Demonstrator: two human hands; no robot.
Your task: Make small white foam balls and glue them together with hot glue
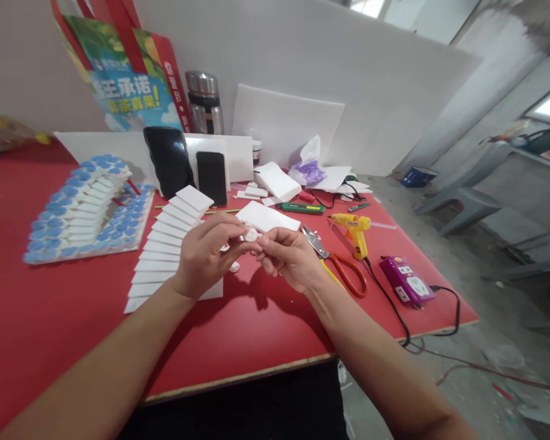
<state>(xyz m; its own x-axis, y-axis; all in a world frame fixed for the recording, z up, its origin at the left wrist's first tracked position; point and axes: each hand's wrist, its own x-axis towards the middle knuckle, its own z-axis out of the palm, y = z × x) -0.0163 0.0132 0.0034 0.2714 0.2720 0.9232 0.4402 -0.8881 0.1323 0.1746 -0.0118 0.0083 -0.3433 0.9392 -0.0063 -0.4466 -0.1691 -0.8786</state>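
Note:
Between the thumb and fingers of my left hand (211, 250) is a small white rounded piece (250, 234) that looks rolled or layered. My right hand (288, 253) meets it from the right, thumb and index finger pinched together at its lower edge; what they grip is too small to make out. A similar white bit (234, 267) lies on the red table just below my hands. White stepped panels (158, 260) fan out behind and left of my left hand. A white foam block (268, 217) lies just beyond my fingers.
At left stands a blue-and-white stepped model (87, 211). Two dark phones (169, 162) lean at the back near a steel flask (204, 98). Right are red-handled pliers (348, 275), a yellow glue gun (356, 235), a purple power box (406, 281) with cords, and a green cutter (302, 208).

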